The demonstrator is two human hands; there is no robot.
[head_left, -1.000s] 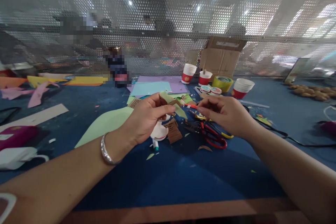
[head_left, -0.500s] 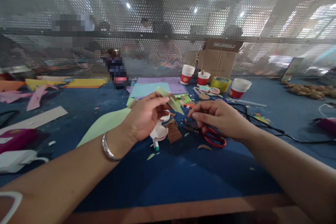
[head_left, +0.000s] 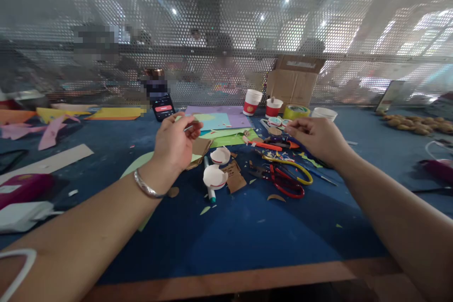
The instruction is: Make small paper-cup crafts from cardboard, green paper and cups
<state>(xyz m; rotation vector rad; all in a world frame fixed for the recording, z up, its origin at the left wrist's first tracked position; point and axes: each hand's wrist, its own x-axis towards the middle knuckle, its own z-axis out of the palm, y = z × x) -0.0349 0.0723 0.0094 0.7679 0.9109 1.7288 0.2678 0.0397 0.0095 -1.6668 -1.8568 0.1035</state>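
Note:
My left hand hovers over the blue table with its fingers curled, pinching a small paper piece at the fingertips. Just below it lies a brown cardboard piece on a light green sheet. My right hand is raised at the right with its fingers curled inward; what they hold, if anything, is hidden. It is above an orange cutter and pens. Red-handled scissors and yellow-handled scissors lie in front of it. Two white cut cup pieces and a marker sit between my hands.
Paper cups, a tape roll, a cardboard box and a phone stand at the back by a perforated screen. Coloured sheets lie mid-table. A pink object sits at the left. The wooden table edge is nearest me.
My left hand has drawn back to the left, and the green strip no longer sticks out of it. My right hand has moved from the scissors up and to the right.

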